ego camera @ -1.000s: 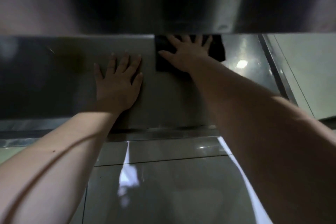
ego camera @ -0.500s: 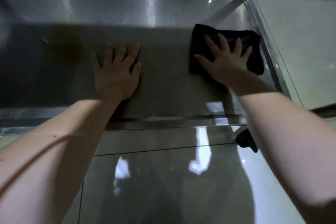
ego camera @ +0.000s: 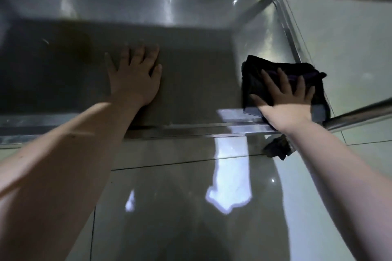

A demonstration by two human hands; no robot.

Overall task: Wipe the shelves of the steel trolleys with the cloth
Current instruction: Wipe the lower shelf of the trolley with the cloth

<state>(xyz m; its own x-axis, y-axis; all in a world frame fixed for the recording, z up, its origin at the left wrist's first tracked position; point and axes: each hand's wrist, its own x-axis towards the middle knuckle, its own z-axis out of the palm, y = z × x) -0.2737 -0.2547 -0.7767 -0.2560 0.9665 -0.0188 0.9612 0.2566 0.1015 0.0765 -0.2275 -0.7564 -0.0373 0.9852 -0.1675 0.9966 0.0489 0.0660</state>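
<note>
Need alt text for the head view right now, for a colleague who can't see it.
The right hand presses a dark cloth flat on the steel trolley shelf near its right end. The left hand rests flat on the bare shelf beside it.

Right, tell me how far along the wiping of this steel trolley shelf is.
Done: no wiped patch shows for certain. In hand: the right hand presses the dark folded cloth flat at the near right corner of the grey steel shelf, the left hand braced flat mid-shelf. Left: seemingly the shadowed left half.
</note>
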